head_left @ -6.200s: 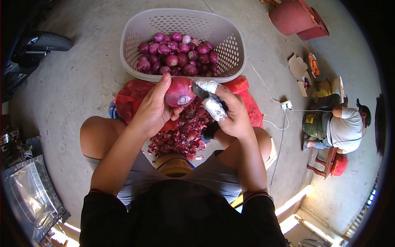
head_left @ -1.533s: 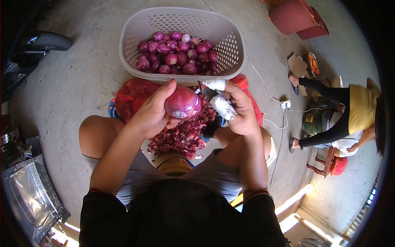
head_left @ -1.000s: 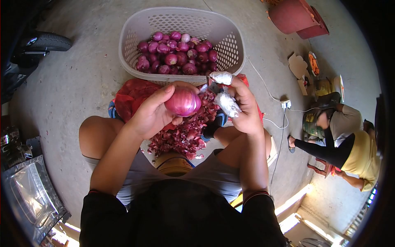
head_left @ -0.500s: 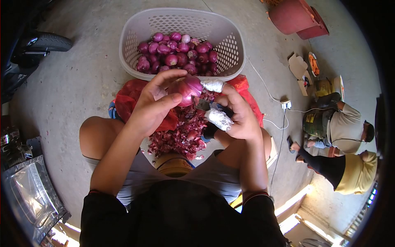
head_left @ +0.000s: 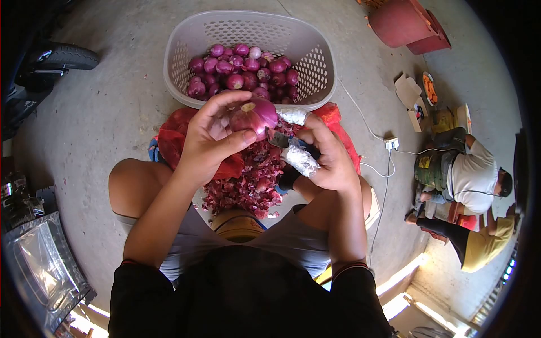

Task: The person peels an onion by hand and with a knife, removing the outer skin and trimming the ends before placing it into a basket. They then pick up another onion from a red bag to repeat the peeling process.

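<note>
A large red onion [head_left: 253, 117] is held up in my left hand [head_left: 203, 146], its fingers and thumb curved around its left side. A pale round end of the onion faces upward. My right hand [head_left: 335, 160] grips a small knife [head_left: 276, 138] whose dark blade touches or nearly touches the onion's lower right side; the handle is hidden. Silvery-white wrapping [head_left: 300, 161] covers that thumb and the forefinger. Beneath both hands lies a heap of red onion skins [head_left: 236, 194], partly on a red mesh sack [head_left: 177, 138].
Just ahead stands a grey perforated basket [head_left: 169, 70] holding several red onions [head_left: 234, 67]. To the right, a white cable runs to a power socket [head_left: 391, 143]. Two people [head_left: 476, 174] sit or crouch farther right, near red tubs [head_left: 400, 22]. A motorcycle wheel [head_left: 70, 57] is at left.
The onion has turned in my left hand, so its pale end now shows on top. My right hand has barely moved. The person in yellow at right has leaned and shifted.
</note>
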Demonstrator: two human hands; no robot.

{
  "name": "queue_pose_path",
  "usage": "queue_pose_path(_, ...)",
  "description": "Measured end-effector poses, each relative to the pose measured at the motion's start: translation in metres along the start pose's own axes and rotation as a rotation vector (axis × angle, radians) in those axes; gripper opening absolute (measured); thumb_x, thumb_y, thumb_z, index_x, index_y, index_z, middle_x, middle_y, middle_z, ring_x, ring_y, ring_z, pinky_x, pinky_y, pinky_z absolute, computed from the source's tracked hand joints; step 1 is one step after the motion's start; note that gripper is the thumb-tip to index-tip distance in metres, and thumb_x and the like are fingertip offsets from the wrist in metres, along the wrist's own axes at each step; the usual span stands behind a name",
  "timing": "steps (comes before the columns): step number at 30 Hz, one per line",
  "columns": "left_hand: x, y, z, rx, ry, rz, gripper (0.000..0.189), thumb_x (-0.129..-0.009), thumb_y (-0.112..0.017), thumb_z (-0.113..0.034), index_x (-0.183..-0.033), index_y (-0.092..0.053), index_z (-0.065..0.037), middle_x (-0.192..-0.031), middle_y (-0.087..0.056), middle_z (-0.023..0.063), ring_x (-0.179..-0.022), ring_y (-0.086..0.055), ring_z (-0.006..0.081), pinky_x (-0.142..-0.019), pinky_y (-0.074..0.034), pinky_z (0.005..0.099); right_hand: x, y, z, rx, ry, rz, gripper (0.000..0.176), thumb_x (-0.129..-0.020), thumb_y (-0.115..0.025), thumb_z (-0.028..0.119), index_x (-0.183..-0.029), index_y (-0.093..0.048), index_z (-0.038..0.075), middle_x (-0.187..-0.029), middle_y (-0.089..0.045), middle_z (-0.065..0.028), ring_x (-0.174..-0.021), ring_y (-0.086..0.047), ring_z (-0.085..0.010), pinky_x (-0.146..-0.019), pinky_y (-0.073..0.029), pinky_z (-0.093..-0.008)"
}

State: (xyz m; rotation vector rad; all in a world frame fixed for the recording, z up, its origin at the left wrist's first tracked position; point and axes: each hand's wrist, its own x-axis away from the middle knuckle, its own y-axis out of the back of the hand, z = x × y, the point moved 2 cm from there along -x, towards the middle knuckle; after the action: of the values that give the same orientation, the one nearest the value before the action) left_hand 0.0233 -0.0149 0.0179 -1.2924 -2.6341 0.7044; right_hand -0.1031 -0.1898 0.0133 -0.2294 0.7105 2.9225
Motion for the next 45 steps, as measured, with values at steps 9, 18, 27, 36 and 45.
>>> queue_pose_path(9,-0.002,-0.002,-0.002,0.249,0.165,-0.048,0.061,-0.081,-0.061,-0.014,-0.134,-0.034,-0.002,-0.126,-0.046,0.0141,-0.113,-0.052,0.0249,-0.094,-0.046,0.0420,-0.003,-0.005,0.009,-0.067,0.021,-0.043,0.055,-0.071,-0.067,0.005,-0.119,-0.042,0.000,-0.082,-0.063,-0.0142,-0.077,-0.065,-0.0271,-0.068,-0.048,-0.0317)
queue_pose_path(18,-0.001,0.003,0.003,0.379,0.142,0.005,0.073,-0.070,-0.061,-0.007,-0.136,-0.030,0.000,-0.124,-0.049,0.0145,-0.117,-0.050,0.0295,-0.101,-0.041,0.0408,-0.006,-0.008,0.020,-0.128,-0.133,-0.088,0.037,-0.073,-0.055,-0.006,-0.108,-0.050,0.004,-0.093,-0.061,-0.0128,-0.086,-0.063,-0.0259,-0.075,-0.047,-0.0324)
queue_pose_path(27,0.000,-0.002,0.000,0.282,0.109,0.031,0.075,-0.066,-0.061,-0.007,-0.135,-0.033,0.002,-0.124,-0.050,0.0136,-0.117,-0.050,0.0298,-0.102,-0.038,0.0390,-0.011,-0.011,0.019,-0.059,-0.118,-0.094,0.030,-0.074,-0.067,0.012,-0.098,-0.050,0.005,-0.077,-0.058,-0.0137,-0.071,-0.060,-0.0328,-0.063,-0.047,-0.0347)
queue_pose_path(36,0.000,-0.010,0.000,0.508,0.175,0.092,0.072,-0.067,-0.057,-0.001,-0.135,-0.033,0.004,-0.123,-0.050,0.0166,-0.117,-0.050,0.0255,-0.101,-0.039,0.0368,-0.014,-0.014,0.019,0.145,-0.083,-0.062,0.026,-0.072,-0.071,0.017,-0.085,-0.054,0.003,-0.067,-0.054,-0.0066,-0.062,-0.053,-0.0190,-0.057,-0.042,-0.0313)
queue_pose_path(45,0.003,-0.009,0.004,0.573,0.240,0.132,0.071,-0.069,-0.060,-0.005,-0.135,-0.033,0.003,-0.123,-0.050,0.0156,-0.114,-0.051,0.0234,-0.099,-0.040,0.0359,-0.018,-0.013,0.015,0.093,0.051,-0.025,0.028,-0.065,-0.069,0.014,-0.087,-0.058,0.002,-0.067,-0.056,-0.0167,-0.063,-0.059,-0.0370,-0.055,-0.044,-0.0392)
